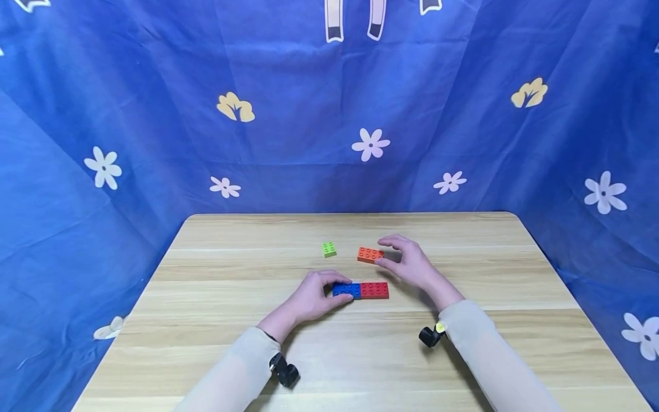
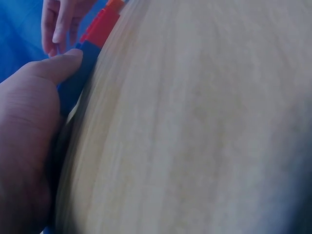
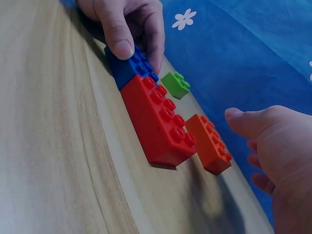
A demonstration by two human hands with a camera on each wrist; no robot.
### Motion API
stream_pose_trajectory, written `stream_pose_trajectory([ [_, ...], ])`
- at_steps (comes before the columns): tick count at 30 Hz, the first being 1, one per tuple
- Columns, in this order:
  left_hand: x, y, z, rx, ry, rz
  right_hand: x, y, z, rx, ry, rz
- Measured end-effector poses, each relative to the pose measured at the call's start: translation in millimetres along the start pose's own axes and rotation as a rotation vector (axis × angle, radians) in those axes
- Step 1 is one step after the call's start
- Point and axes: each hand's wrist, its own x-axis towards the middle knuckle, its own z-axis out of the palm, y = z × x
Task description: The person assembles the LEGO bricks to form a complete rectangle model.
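Note:
My left hand [image 1: 311,295] holds a blue toy building brick [image 1: 342,290], thumb on its near side and fingers on its far side. End to end with the blue one lies a red brick [image 1: 374,290] of similar size, its studs facing up. Beyond the red brick sits an orange brick [image 3: 209,144] on the table. My right hand [image 1: 412,266] is at the orange brick's right end, thumb and fingers spread apart. In the right wrist view this hand [image 3: 287,161] shows a gap between its thumb and the orange brick.
A small light green brick [image 1: 329,250] stands on the wooden table [image 1: 216,320], left of the orange one. A blue patterned cloth [image 1: 298,114] hangs behind the table and along its sides. Small black cameras [image 1: 284,369] are strapped at both wrists.

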Motion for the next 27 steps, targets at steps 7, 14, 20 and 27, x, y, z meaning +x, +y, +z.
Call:
stream_pose_trajectory([
  [7,-0.1,-0.5,0.0,0.006,0.01,0.049,8,6,8,0.011,-0.047,0.047],
  [14,-0.3,-0.4,0.7,0.002,0.015,0.048,9,11,14,0.002,-0.068,0.114],
  [20,-1.5,-0.4,0.8,0.013,-0.001,0.019,7,14,17,-0.005,-0.062,0.112],
  [27,-2.3,-0.3,-0.8,0.018,-0.001,0.028,9,11,17,-0.025,-0.053,0.089],
])
